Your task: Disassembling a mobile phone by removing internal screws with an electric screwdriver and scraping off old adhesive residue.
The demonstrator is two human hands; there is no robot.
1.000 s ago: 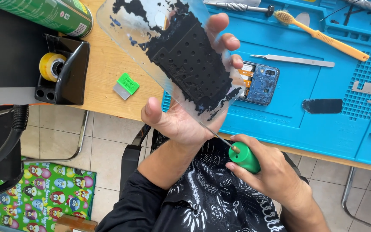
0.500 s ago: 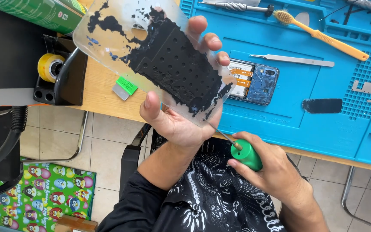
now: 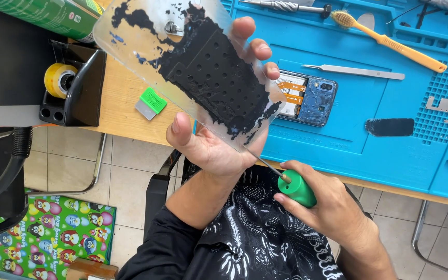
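clear cover (image 3: 146, 57) with a black perforated adhesive patch (image 3: 213, 83) sits up in front of the camera, above the desk (image 3: 120, 111) edge, tilted. left hand (image 3: 211, 140) has its grip closed on the cover: thumb on the near edge, fingertips (image 3: 250, 49) curled over the far edge, palm under it. right hand (image 3: 333, 207) is closed round a green-handled pick (image 3: 296, 187), thin metal tip running up to the cover's lower corner, at or just under the black layer.

judgement: cover looks light, thin, a bit flexible, likely to crack if bent; patch looks tacky and tears in flakes. best held by the edges as now, not on the glue.

past it: opened phone (image 3: 307, 98) on the blue mat (image 3: 369, 150), tweezers (image 3: 353, 72), yellow brush (image 3: 390, 39), dark strip (image 3: 390, 127). to the left, a green scraper (image 3: 150, 102), tape dispenser (image 3: 71, 85), green can (image 3: 53, 15).

against the earlier frames: cover has swung left and sits flatter to the camera, so more of the clear part shows; the phone is less hidden. right hand and pick barely moved.
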